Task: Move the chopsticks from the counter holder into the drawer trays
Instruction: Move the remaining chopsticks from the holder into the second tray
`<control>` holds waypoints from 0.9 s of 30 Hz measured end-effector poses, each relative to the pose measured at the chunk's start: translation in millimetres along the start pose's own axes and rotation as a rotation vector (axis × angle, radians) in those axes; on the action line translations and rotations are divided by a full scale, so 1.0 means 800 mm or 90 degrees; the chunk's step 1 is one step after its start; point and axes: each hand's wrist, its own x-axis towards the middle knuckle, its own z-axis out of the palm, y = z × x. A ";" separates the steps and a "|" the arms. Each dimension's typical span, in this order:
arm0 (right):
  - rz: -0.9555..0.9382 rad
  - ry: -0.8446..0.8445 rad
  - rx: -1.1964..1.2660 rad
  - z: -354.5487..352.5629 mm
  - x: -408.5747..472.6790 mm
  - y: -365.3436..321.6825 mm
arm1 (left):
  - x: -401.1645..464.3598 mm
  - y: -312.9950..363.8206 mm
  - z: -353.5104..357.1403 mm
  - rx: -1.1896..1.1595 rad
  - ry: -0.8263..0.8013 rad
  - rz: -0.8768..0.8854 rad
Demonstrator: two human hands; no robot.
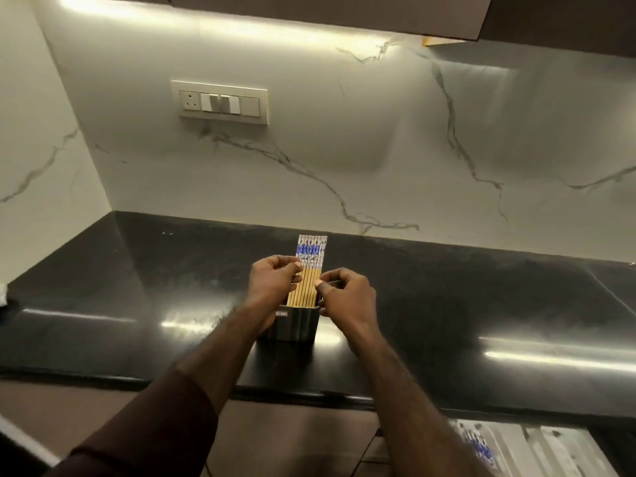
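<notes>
Two bare hands meet over a dark holder (296,324) that stands on the glossy black counter (447,304), near its front edge. A tight row of chopsticks (308,270) rises upright out of the holder, their lower shafts plain bamboo and their upper ends patterned in white and blue. The left hand (272,285) is curled against the left side of the row, its fingers pressed to the sticks about halfway up. The right hand (347,297) is bent in from the right, thumb and fingertips pinched together at the edge of the row; whether it actually grips a stick cannot be told from this angle. Both forearms reach forward from the bottom of the view, the left one in a dark brown sleeve (144,428). At the lower right, below the counter edge, an open drawer (550,449) shows pale trays, and some blue-and-white patterned chopstick ends (480,447) lie blurred in the leftmost tray. Behind the counter rises a white marble-veined wall (344,149) with a switch panel (220,102) mounted on it.
</notes>
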 end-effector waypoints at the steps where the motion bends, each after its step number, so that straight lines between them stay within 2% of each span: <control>1: 0.010 0.003 0.000 0.005 0.008 0.000 | 0.012 0.000 -0.003 0.010 -0.009 0.002; 9: 0.081 0.080 -0.008 0.058 0.084 -0.007 | 0.129 0.001 -0.005 0.167 -0.004 0.096; 14: 0.123 0.096 -0.025 0.075 0.108 0.005 | 0.182 -0.012 0.009 0.236 -0.039 0.062; 19: 0.147 0.113 -0.053 0.078 0.125 0.015 | 0.202 -0.022 0.019 0.232 -0.096 0.027; 27: 0.162 0.121 -0.050 0.083 0.135 0.024 | 0.205 -0.026 0.016 0.184 -0.090 0.053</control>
